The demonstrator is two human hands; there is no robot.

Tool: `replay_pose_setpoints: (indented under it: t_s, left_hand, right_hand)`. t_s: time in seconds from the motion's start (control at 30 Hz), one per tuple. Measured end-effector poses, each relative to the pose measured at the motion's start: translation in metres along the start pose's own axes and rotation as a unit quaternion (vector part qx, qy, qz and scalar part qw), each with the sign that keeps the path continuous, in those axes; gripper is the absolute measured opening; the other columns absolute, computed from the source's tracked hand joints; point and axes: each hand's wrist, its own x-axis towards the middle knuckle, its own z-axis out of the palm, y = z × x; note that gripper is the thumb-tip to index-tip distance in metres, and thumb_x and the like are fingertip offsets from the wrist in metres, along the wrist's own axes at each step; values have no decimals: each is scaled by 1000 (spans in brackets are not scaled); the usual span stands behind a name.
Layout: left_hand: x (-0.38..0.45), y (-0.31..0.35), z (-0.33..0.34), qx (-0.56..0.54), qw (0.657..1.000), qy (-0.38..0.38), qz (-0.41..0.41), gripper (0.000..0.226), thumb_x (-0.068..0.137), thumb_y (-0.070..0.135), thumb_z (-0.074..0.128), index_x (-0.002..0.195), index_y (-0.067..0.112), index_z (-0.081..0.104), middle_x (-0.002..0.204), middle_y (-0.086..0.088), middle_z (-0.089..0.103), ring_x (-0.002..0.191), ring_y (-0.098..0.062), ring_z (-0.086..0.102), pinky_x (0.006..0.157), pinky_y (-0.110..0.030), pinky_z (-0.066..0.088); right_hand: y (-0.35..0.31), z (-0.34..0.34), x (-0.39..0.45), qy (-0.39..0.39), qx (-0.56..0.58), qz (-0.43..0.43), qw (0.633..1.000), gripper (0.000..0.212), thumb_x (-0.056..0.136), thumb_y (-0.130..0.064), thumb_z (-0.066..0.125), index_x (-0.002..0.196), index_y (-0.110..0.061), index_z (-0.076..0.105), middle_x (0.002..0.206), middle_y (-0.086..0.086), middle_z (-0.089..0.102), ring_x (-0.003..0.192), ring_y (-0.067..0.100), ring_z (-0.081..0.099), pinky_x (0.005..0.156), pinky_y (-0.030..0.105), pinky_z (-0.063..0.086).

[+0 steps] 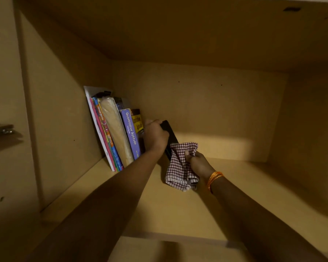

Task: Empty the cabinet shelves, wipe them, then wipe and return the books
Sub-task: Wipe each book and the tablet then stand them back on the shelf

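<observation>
Black book [169,138] upright on the shelf [235,186], long axis near vertical and tilted left toward the row of books [117,133], gripped at its top by the curled fingers of the left hand [155,135]. Checked cloth [180,167] bunched in the right hand [199,163], fingers clenched round it, touching the book's lower edge. Both forearms stretched forward into the cabinet, orange thread [214,178] at the right wrist.

On the left edge I see a metal hinge [2,129], fixed at the side of the opening, and it is partly in shadow. On the top panel, far to the right, there is a small dark slot [291,9]. An orange thread bracelet [214,177] goes around the wrist on the right side. On the left outer panel, low down, I see a little dark mark [1,199]; what it is, I cannot tell.
</observation>
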Motion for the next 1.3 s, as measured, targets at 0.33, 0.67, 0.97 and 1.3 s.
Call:
replay_pose_setpoints:
  t_s: [0.33,0.67,0.97,1.3]
  left_hand:
    - [8,-13,-43,146,976,-24,163,50,86,-11,58,133,5,62,132,-11,47,108,-29,59,90,-43,55]
    - [14,-41,-61,222,963,-12,152,67,85,3,65,148,17,50,148,-6,47,128,-35,44,100,-41,49]
    - [8,-57,-61,195,970,-9,144,72,86,6,70,151,23,44,163,-7,27,138,-33,39,97,-44,53]
    - [-1,-55,-59,195,970,-3,146,72,87,8,71,151,26,44,165,-6,23,138,-32,37,96,-42,53]
  right_hand:
    - [-15,78,7,-97,198,74,973,37,104,-30,51,123,0,62,115,19,72,109,38,67,101,55,51]
    - [-13,86,21,-108,198,90,970,37,103,-29,53,121,2,61,113,19,73,107,38,68,101,54,51]
    - [-8,81,24,-123,165,70,976,42,101,-36,54,126,-2,60,117,17,71,109,36,67,101,54,51]
    - [-7,56,23,-133,210,67,966,40,101,-30,56,123,3,61,115,20,72,108,38,67,96,49,54]
